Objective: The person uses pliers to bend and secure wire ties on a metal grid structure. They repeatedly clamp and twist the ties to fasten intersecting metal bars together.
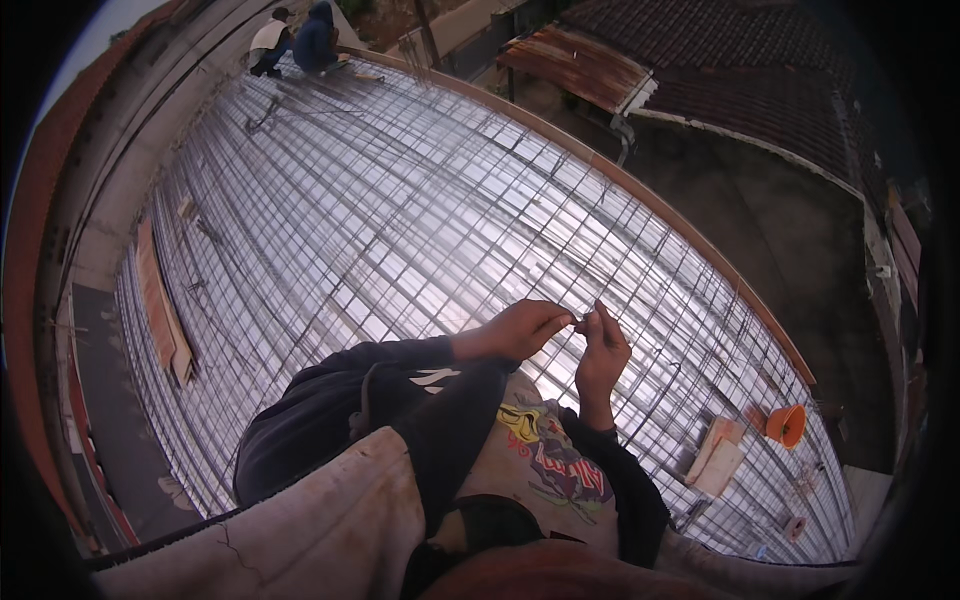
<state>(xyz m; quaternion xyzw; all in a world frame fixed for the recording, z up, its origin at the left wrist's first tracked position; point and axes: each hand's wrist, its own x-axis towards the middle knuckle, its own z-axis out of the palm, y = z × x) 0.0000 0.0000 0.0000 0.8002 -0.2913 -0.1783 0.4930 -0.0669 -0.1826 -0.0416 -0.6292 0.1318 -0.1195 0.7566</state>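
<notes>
My left hand (528,329) and my right hand (604,352) meet in front of my chest, above a steel rebar mesh (420,215). The left hand's thumb and forefinger are pinched, their tips nearly touching the fingertips of the right. Bent fingers close the right hand as well. A tiny dark thing shows between the fingertips, too small to name. Under the mesh lie shiny ribbed metal sheets (560,375). Dark sleeves cover both my forearms.
Two people (268,45) crouch at the far left end. A wooden edge board (690,235) bounds the right side, with a drop beyond it. An orange bucket (786,426) and pale boards (716,460) rest at the near right; a long plank (155,300) lies at the left.
</notes>
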